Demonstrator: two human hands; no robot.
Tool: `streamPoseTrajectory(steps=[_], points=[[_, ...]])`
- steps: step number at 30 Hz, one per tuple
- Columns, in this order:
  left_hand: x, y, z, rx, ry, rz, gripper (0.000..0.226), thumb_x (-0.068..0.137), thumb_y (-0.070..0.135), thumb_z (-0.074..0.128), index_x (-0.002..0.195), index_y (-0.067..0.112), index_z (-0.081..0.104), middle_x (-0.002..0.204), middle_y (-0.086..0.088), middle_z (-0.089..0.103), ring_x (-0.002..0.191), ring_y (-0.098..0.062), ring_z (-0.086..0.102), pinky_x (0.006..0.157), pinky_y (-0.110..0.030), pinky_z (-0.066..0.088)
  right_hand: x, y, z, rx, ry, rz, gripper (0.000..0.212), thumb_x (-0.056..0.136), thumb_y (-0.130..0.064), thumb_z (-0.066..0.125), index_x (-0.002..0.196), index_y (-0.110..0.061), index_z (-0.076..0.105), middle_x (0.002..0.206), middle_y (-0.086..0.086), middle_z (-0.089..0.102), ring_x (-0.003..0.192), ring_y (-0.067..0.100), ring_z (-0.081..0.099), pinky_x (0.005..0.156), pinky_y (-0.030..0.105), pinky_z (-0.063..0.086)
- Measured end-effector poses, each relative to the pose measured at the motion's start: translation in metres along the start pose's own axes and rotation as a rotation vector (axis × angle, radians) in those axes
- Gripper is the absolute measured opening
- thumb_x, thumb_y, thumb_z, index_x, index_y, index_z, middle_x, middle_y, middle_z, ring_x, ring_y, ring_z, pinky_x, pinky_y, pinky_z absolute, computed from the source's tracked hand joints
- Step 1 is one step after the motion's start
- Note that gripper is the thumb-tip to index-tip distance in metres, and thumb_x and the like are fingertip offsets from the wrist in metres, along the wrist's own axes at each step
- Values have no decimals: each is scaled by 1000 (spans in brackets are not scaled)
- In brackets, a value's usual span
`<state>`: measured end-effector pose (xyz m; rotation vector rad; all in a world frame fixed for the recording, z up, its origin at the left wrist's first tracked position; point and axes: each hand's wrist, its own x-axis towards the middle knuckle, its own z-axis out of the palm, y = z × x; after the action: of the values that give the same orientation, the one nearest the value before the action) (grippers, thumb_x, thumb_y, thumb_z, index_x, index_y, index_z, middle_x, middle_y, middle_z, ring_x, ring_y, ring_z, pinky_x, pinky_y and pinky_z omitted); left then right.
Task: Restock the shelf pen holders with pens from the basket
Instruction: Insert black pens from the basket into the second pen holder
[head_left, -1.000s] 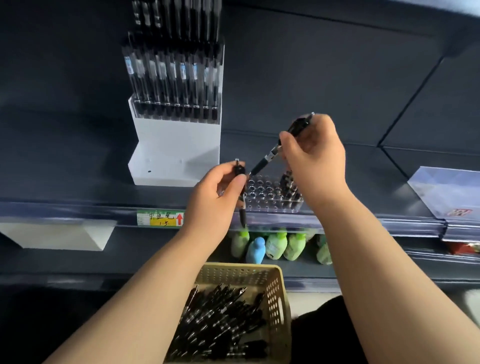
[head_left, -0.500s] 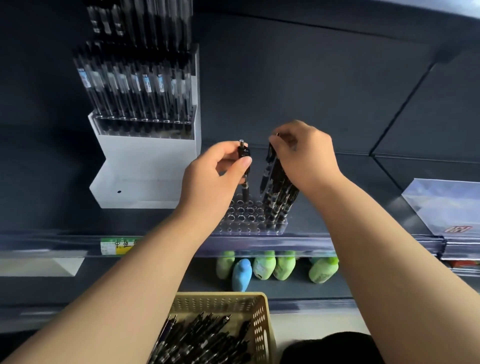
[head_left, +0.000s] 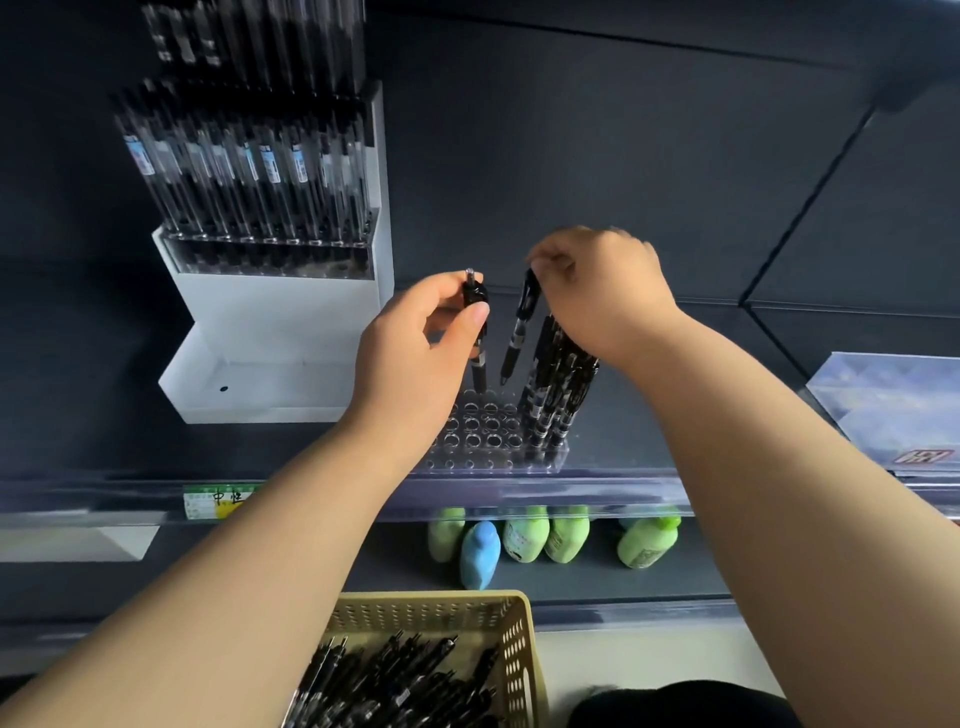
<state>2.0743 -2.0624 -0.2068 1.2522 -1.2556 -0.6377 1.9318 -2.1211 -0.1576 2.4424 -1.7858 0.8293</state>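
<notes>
A clear pen holder (head_left: 483, 434) with rows of round holes sits at the shelf's front edge. Several black pens (head_left: 558, 384) stand in its right side. My left hand (head_left: 415, 353) pinches the top of one black pen (head_left: 478, 364), held upright with its tip just above the holder's back holes. My right hand (head_left: 597, 296) pinches the top of another black pen (head_left: 519, 332), tilted slightly, its tip hanging above the holder next to the standing pens. A tan perforated basket (head_left: 514, 644) full of black pens sits below, near me.
A white tiered display (head_left: 270, 332) packed with clear-barrel pens stands at the left on the shelf. Green and blue bottles (head_left: 524, 538) line the lower shelf. A clear plastic-wrapped packet (head_left: 893, 405) lies at the right. A green-yellow price label (head_left: 218, 501) sits on the shelf rail.
The right hand has swung its pen from a slant to nearly upright and brought it down beside the standing pens. The left hand's pen has risen to above the holder's holes.
</notes>
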Motion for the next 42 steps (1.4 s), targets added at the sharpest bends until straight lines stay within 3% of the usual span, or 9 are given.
streamPoseTrajectory(steps=[3, 8, 13, 18, 25, 28, 32, 36, 42], points=[[0, 0, 2, -17, 2, 4, 26, 90, 13, 60, 115, 17, 63, 101, 1, 66, 86, -9, 64, 73, -21, 57, 3, -1, -3, -5, -7, -13, 23, 93, -20, 45, 100, -25, 66, 93, -6, 68, 100, 24, 56, 94, 35, 39], [1, 1, 7, -17, -6, 18, 25, 89, 12, 60, 113, 18, 64, 104, -3, 65, 89, -13, 64, 75, -28, 58, -1, -2, 1, -84, -142, -17, 31, 93, -17, 40, 109, -28, 64, 107, -6, 66, 111, 22, 50, 95, 33, 30], [2, 0, 7, 50, -41, 28, 25, 88, 19, 62, 113, 22, 64, 99, 6, 67, 90, -11, 64, 84, -35, 55, -5, -4, 3, -113, -317, 22, 35, 89, -15, 41, 106, -33, 67, 107, -6, 66, 105, 22, 55, 97, 34, 32], [2, -1, 8, 137, -74, 49, 29, 87, 19, 64, 116, 20, 64, 95, 15, 65, 88, 2, 60, 83, -11, 46, 1, -5, 2, -78, -362, 25, 36, 87, -11, 43, 103, -31, 69, 107, -3, 65, 104, 22, 55, 88, 27, 38], [2, -2, 15, 105, -61, 53, 28, 84, 13, 68, 112, 19, 67, 88, 18, 65, 83, 6, 61, 79, -4, 44, 8, -1, 3, -44, -408, 52, 32, 90, -16, 45, 106, -32, 68, 108, -4, 63, 88, 15, 52, 70, 21, 37], [3, 2, 17, 62, -52, 92, 27, 85, 13, 67, 111, 20, 67, 92, 17, 66, 87, 3, 63, 81, -6, 45, 2, 3, -2, 56, -305, 41, 29, 93, -20, 46, 114, -26, 66, 113, -4, 65, 97, 13, 56, 73, 15, 34], [3, 2, 23, 124, -99, 137, 30, 83, 11, 68, 113, 14, 67, 95, 7, 67, 85, 3, 60, 80, -1, 42, -16, 9, -4, 247, 31, 120, 26, 93, -17, 50, 112, -20, 68, 110, -4, 68, 94, 6, 57, 71, 2, 32], [3, -2, 29, 144, -89, 144, 30, 83, 10, 69, 112, 12, 67, 95, 6, 67, 80, 3, 60, 79, 0, 41, -40, 14, 7, 366, 171, 181, 28, 93, -15, 50, 116, -19, 65, 107, -7, 67, 106, 17, 55, 89, 21, 40], [2, -3, 34, 257, -122, 121, 25, 82, 13, 70, 108, 15, 70, 89, 12, 65, 69, 16, 55, 70, 5, 36, -51, 22, 17, 405, 213, 187, 32, 92, -14, 51, 123, -18, 58, 96, -16, 60, 108, 17, 54, 92, 21, 36]])
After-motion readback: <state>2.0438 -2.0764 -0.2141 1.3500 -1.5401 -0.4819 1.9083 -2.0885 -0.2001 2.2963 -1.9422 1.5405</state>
